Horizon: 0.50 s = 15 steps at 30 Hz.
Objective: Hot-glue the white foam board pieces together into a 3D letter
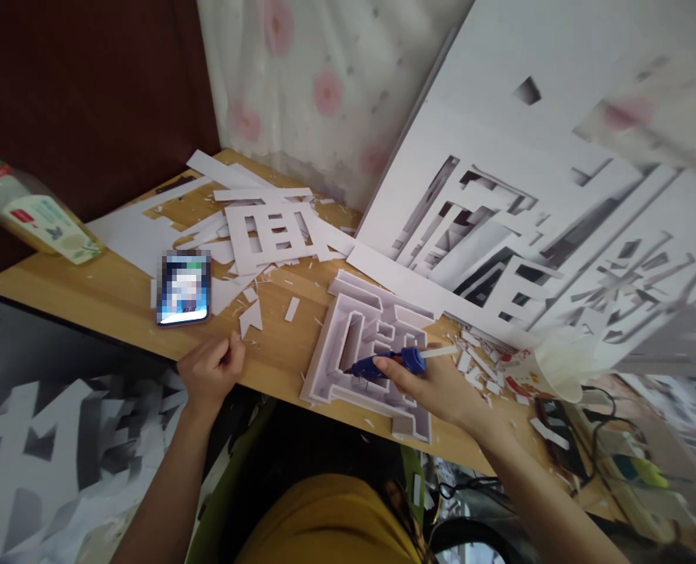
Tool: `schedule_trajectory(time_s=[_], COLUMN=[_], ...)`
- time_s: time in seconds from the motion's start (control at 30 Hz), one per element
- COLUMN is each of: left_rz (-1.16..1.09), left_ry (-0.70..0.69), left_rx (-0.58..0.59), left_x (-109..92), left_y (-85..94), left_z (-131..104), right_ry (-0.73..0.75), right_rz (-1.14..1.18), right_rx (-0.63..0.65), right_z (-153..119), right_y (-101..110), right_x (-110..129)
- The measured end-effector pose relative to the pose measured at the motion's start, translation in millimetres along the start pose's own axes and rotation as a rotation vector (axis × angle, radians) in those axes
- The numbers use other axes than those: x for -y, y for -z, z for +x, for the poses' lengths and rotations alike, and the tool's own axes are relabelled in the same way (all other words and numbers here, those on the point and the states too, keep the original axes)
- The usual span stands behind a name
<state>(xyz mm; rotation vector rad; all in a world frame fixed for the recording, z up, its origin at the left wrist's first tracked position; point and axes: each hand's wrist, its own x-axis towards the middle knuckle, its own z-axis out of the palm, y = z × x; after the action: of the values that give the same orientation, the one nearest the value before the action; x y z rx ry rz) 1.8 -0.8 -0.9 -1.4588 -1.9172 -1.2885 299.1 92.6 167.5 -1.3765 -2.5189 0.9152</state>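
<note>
My right hand [435,384] is wrapped round a blue glue gun [383,364] with a white stick coming out of its back end. The gun's tip points left, over the hollow white letter form [324,376], whose thin walls stand up from its base near the table's front edge. My left hand [215,364] is closed in a fist at the front edge, left of the form and just below a lit phone [184,288]. Whether anything is inside that fist is hidden.
Cut white sheets [271,235] and scraps lie behind the phone. A bottle [36,207] is at the left. Large cut-out boards [430,157] lean at the right, near a paper cup [541,374], cables and more scraps. White letters [36,446] lie at the lower left.
</note>
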Motion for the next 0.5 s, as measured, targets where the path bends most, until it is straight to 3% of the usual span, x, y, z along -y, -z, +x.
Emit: schedule_trajectory(time_s=[0.5], left_rz=[0.007], left_ry=[-0.08], left_rx=[-0.06], left_x=[-0.2], left_y=[0.5], left_z=[2.9], right_ry=[-0.057], right_rz=[-0.08], right_rx=[-0.017], right_z=[-6.8], right_y=[2.4], right_x=[-1.9])
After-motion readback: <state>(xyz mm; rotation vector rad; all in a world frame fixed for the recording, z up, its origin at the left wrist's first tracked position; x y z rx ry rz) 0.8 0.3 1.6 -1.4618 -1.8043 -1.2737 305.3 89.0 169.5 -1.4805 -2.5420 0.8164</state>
